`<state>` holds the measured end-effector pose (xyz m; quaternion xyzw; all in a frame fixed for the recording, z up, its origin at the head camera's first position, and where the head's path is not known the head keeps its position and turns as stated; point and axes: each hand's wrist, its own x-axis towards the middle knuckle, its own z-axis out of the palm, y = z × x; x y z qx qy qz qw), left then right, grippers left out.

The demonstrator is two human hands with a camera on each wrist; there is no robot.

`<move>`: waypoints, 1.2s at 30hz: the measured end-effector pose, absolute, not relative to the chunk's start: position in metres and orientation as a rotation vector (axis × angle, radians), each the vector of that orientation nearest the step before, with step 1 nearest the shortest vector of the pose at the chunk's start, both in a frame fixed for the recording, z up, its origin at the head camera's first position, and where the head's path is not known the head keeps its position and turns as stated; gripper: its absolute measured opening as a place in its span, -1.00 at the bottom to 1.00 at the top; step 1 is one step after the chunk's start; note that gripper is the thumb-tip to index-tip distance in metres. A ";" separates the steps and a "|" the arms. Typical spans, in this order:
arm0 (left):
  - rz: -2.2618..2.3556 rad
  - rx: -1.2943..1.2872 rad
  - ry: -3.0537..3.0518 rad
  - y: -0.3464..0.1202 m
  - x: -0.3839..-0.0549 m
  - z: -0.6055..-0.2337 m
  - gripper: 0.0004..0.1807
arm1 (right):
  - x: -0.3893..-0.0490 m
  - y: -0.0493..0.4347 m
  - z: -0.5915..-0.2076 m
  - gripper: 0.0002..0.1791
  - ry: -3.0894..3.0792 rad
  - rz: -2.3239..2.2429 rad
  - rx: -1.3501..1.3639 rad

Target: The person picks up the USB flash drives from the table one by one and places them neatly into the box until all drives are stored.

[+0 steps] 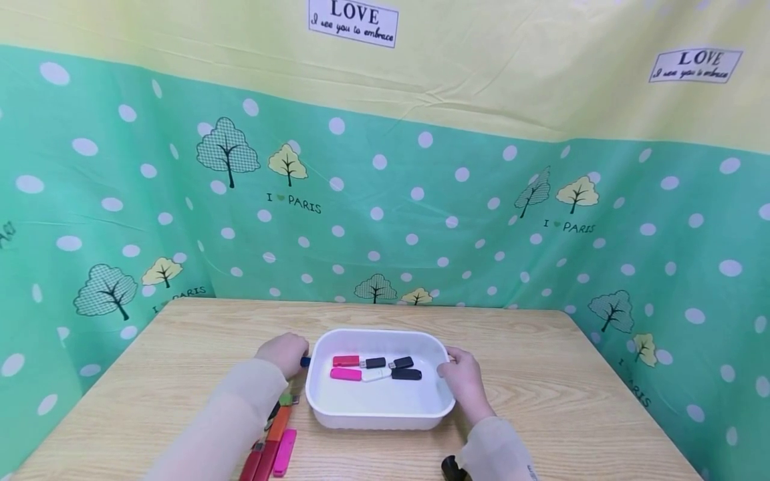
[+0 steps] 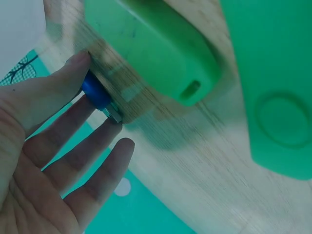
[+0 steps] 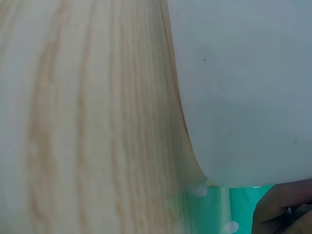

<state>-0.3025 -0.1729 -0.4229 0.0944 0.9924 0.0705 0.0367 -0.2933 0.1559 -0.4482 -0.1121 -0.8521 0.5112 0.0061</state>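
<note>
A white plastic basin (image 1: 379, 422) stands on the wooden table. Inside lie several USB flash drives, among them a red one (image 1: 345, 361), a pink one (image 1: 345, 375), a white one (image 1: 376, 375) and a black one (image 1: 406, 375). Just outside the basin's left wall, my left hand (image 1: 287, 354) pinches a blue USB flash drive (image 2: 97, 91) between thumb and finger, its metal plug showing; the other fingers are spread. My right hand (image 1: 466, 381) grips the basin's right rim, thumb over the inner side. Only a small part of that hand shows in the right wrist view.
Left of the basin, more drives lie on the table (image 1: 541, 401): an orange one (image 1: 279, 424), a pink one (image 1: 285, 453), a green one (image 1: 285, 399) and red ones, partly behind the left sleeve. A black object (image 1: 452, 467) sits by the right sleeve. Patterned curtain (image 1: 391, 174) surrounds the table.
</note>
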 end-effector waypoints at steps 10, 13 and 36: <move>0.260 0.278 3.040 -0.172 -0.301 -0.421 -0.89 | -0.295 0.157 -0.449 -0.43 -2.669 1.614 -0.369; 0.278 0.274 3.036 -0.173 -0.300 -0.421 -0.89 | -0.295 0.157 -0.448 -0.43 -2.671 1.610 -0.375; 0.157 0.339 3.087 -0.179 -0.302 -0.415 -0.92 | -0.293 0.155 -0.446 -0.42 -2.675 1.602 -0.365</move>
